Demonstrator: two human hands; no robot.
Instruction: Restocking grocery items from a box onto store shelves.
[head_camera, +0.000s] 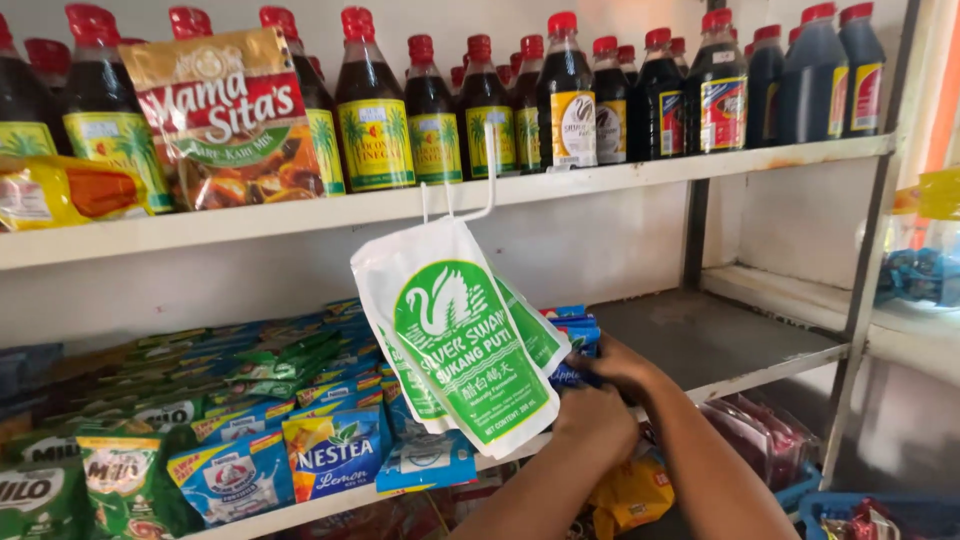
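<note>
- Left hand (598, 418) and right hand (622, 364) close together, just right of the hanging white-and-green pouches (462, 345), fingers curled around the blue packets (572, 340) behind them; how tight the hold is cannot be told.
- Pouches hung from white hooks (468, 196) on the upper shelf (560, 183) edge, likely to keep them in easy reach.
- Above the pouches: dark bottles (565, 90) with red caps, ranked upright.
- Left of the pouches: sachet packs (240, 420) laid flat, overlapping, faces outward.

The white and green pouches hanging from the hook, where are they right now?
In the head view the white and green pouches hang mid-frame from a white hook on the upper shelf edge, just left of both hands at the blue packets.
</note>
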